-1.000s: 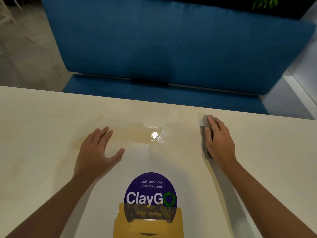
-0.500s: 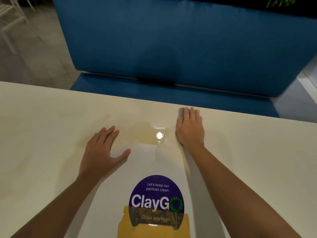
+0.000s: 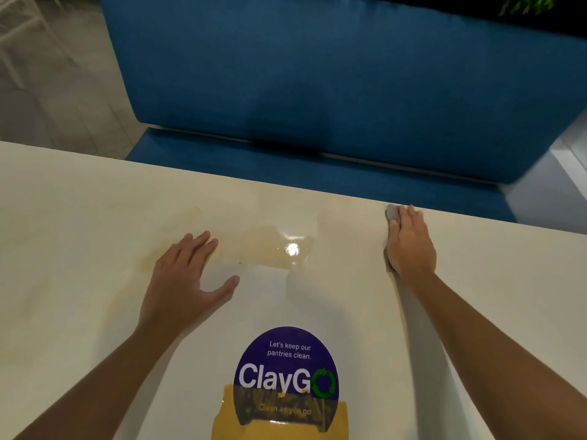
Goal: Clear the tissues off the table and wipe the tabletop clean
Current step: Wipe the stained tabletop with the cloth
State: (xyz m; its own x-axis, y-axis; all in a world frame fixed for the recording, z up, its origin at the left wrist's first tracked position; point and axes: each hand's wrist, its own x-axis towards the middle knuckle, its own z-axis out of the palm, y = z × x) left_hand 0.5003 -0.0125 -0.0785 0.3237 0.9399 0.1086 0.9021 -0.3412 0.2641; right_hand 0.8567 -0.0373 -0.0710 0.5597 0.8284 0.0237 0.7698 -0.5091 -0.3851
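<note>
My right hand lies flat on a grey cloth near the far edge of the cream tabletop; only the cloth's top corner and left edge show from under the palm. Flat on the table to the left rests my left hand, fingers spread, holding nothing. Between the hands lies a yellowish wet patch with a bright light glint on it. No tissues are in view.
A round purple "ClayGo" sign in a yellow stand sits at the near edge, between my forearms. Beyond the table's far edge is a blue upholstered bench, with tiled floor at far left.
My right hand slid the cloth leftward to the wet patch, then back right and up to the table's far edge. The left hand has stayed in place.
</note>
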